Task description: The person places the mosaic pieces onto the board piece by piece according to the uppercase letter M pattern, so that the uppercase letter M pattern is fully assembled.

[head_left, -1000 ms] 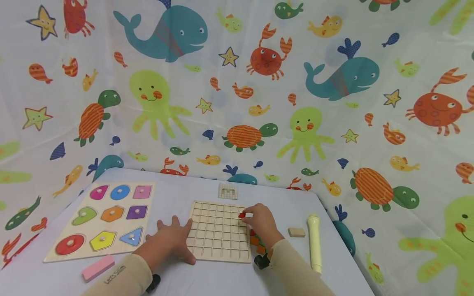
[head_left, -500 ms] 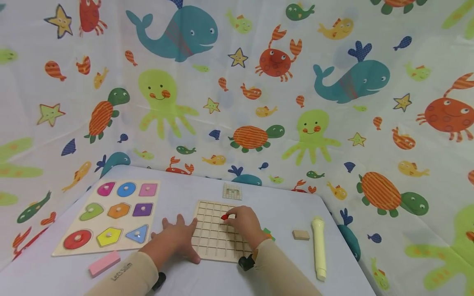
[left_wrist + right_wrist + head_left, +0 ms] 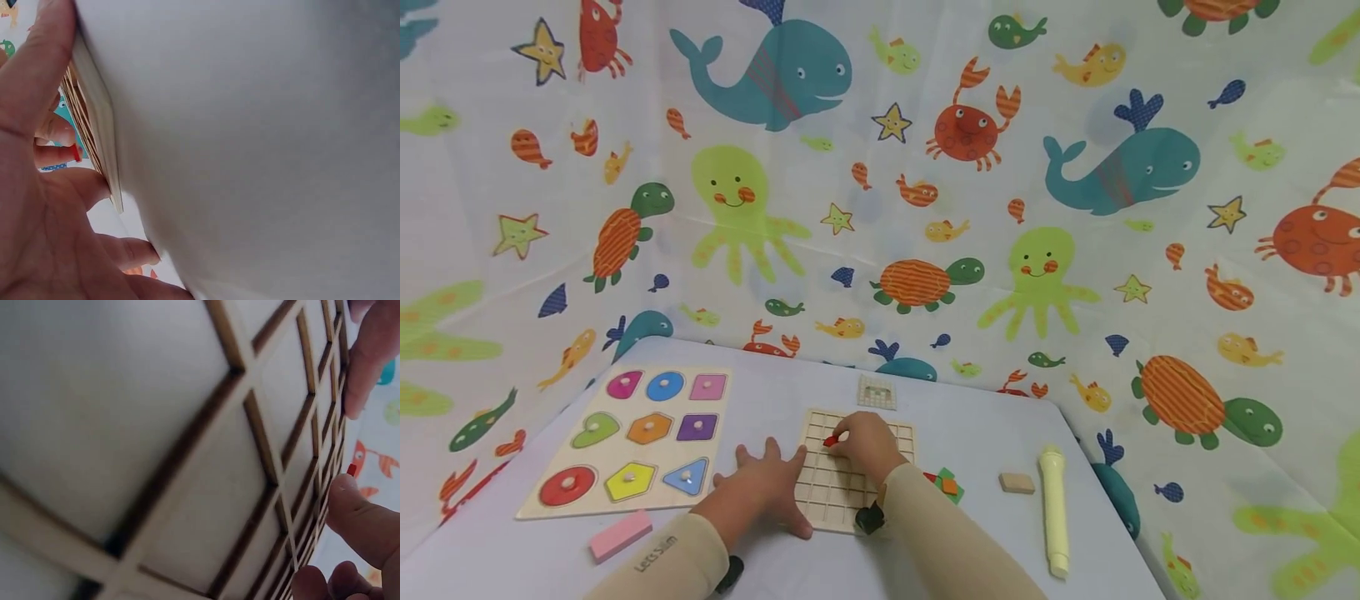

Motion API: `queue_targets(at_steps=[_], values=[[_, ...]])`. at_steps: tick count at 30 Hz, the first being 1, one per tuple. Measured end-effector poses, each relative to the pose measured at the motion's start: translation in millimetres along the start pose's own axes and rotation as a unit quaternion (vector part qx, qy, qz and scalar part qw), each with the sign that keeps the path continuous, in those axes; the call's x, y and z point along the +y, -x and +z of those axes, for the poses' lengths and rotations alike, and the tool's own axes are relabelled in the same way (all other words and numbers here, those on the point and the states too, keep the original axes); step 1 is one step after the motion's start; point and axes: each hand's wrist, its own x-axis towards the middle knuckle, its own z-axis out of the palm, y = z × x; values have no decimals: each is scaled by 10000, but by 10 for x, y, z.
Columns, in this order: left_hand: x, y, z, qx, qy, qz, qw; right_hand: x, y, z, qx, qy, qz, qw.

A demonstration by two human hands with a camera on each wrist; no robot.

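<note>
A wooden grid board [image 3: 820, 500] with square cells lies on the table. Over its upper left part, my right hand [image 3: 867, 446] pinches a small red tile [image 3: 831, 441] between thumb and fingers. In the right wrist view the tile [image 3: 351, 470] peeks out above the thumb tip, with the board's cells [image 3: 187, 462] close below. My left hand [image 3: 767, 487] spreads its fingers at the board's left side, thumb and index finger touching the edge. In the left wrist view, the board's edge [image 3: 100, 119] runs beside those fingers. The right hand and sleeve hide part of the grid.
Right of the board lie several green, orange and red tiles [image 3: 951, 486], a wooden block [image 3: 1017, 483] and a pale yellow stick [image 3: 1054, 517]. A small pattern card [image 3: 877, 392] lies behind it. To the left are a shape puzzle [image 3: 658, 454] and a pink block [image 3: 621, 535].
My right hand has carried the red tile leftward across the board, from its right side to the upper left. The left hand stays at the board's edge. The head view has shifted slightly.
</note>
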Motion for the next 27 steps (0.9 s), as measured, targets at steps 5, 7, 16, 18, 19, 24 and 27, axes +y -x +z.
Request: queue_targets(at_steps=[5, 7, 16, 18, 19, 24, 27], values=[[26, -9, 22, -34, 32, -11, 10000, 11, -29, 36, -3, 171, -38, 9998], [29, -11, 23, -15, 27, -20, 10000, 12, -24, 46, -9, 166, -46, 9999], [42, -17, 36, -41, 14, -29, 10000, -22, 20, 102, -5, 270, -93, 9996], [44, -19, 36, -40, 30, -40, 10000, -48, 20, 94, -18, 337, -108, 9994], [45, -19, 36, -41, 36, -47, 10000, -63, 17, 87, -30, 399, -128, 9991], [42, -11, 35, -15, 68, -60, 10000, -136, 2, 71, -130, 732, -163, 9971], [39, 3, 38, 18, 63, -50, 10000, -154, -2, 107, -248, 808, -160, 9963]])
